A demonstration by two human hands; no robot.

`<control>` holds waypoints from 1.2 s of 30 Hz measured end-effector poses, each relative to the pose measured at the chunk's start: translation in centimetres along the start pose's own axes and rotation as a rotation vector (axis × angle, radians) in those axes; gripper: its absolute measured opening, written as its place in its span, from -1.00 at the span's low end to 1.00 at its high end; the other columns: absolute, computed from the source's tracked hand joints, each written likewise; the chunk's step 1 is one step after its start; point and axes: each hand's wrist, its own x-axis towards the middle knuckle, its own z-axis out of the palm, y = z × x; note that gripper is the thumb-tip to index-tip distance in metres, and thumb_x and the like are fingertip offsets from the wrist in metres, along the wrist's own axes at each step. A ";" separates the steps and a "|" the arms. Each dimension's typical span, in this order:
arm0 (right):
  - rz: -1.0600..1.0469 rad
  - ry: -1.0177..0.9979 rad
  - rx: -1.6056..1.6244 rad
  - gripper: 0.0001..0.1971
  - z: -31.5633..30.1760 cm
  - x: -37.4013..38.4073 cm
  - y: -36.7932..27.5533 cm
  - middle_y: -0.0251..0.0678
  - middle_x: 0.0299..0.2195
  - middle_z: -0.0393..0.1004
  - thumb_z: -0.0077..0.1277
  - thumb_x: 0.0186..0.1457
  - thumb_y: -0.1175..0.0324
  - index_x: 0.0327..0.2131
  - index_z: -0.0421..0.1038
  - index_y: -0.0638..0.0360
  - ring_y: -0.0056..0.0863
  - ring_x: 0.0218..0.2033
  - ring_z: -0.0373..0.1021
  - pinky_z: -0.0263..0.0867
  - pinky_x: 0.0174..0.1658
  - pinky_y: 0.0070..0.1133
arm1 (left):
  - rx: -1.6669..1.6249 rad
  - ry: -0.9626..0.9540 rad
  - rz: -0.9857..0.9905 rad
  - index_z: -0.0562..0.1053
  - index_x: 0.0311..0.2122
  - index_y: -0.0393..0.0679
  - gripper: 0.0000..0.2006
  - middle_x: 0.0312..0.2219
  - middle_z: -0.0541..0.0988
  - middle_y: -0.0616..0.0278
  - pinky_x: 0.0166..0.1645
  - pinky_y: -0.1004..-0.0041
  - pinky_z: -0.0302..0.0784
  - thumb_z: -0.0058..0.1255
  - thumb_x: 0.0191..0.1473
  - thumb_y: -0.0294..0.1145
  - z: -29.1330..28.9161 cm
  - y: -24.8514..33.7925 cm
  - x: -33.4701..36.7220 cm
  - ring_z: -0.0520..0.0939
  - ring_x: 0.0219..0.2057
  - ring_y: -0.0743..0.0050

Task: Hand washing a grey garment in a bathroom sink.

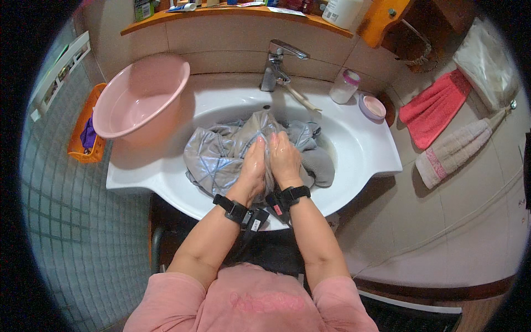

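A wet grey garment [213, 157] with a shiny quilted pattern lies bunched in the white washbasin [354, 160]. My left hand [254, 169] and my right hand [285, 159] are side by side over its middle, both closed on folds of the cloth. Between them a fold is pinched up, and the fingertips are partly hidden in it. Smoother grey fabric [319, 167] bulges out to the right of my right hand. Behind the heap stands a chrome faucet [271, 69], its lever turned right. A pale hose [301, 98] hangs from it toward the basin.
A pink plastic tub [145, 97] rests tilted on the left ledge, beside an orange basket [87, 124]. On the right ledge are a clear jar [345, 87] and a small pink-lidded tub [371, 106]. Towels [437, 108] hang on the right wall, under a wooden shelf's [238, 12] level.
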 end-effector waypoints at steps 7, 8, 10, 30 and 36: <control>-0.184 -0.065 0.145 -0.76 -1.1 -2.5 -3.4 0.05 -0.61 0.38 -0.31 0.12 0.17 -0.38 0.17 0.15 0.09 -0.54 0.32 0.19 -0.49 -0.15 | 0.067 -0.170 0.072 0.33 -0.24 -0.20 -0.66 -0.37 0.40 0.30 -0.20 0.51 0.32 -0.33 0.17 -0.11 -2.9 -0.2 0.6 0.38 -0.32 0.55; -0.181 -0.063 0.141 -0.76 -1.2 -2.4 -3.2 0.05 -0.61 0.38 -0.31 0.12 0.17 -0.38 0.17 0.15 0.09 -0.54 0.32 0.19 -0.49 -0.15 | 0.160 -0.199 0.103 0.33 -0.24 -0.20 -0.66 -0.37 0.40 0.30 -0.20 0.52 0.31 -0.32 0.17 -0.11 -2.5 0.3 0.3 0.38 -0.33 0.56; -0.113 -0.063 -0.047 -0.77 -1.1 -1.4 -2.4 0.03 -0.64 0.37 -0.30 0.13 0.19 -0.40 0.14 0.16 0.06 -0.57 0.31 0.17 -0.52 -0.16 | 0.031 -0.139 0.023 0.33 -0.26 -0.19 -0.68 -0.38 0.39 0.33 -0.23 0.54 0.30 -0.31 0.17 -0.12 -0.9 1.2 -0.5 0.37 -0.36 0.59; -0.011 -0.604 -0.396 -0.61 -5.7 -2.8 6.0 0.00 -0.35 0.41 0.09 -0.23 0.22 -0.32 0.35 0.28 -0.08 -0.28 0.34 0.25 -0.23 -0.38 | 0.328 0.009 0.281 0.26 -0.17 -0.24 -0.62 -0.26 0.36 0.17 -0.05 0.49 0.23 -0.07 0.04 -0.15 -2.7 5.3 1.0 0.33 -0.18 0.44; 0.048 -0.344 -0.006 -0.81 -7.5 -1.1 6.1 0.04 -0.43 0.41 -0.08 -0.17 0.41 -0.42 0.38 0.30 -0.02 -0.36 0.34 0.25 -0.28 -0.31 | 1.204 -0.134 0.623 -0.04 0.12 -0.16 0.03 0.06 0.01 -0.15 0.16 0.24 0.09 0.33 -0.52 -0.35 -3.0 7.5 -3.4 0.16 0.06 -0.09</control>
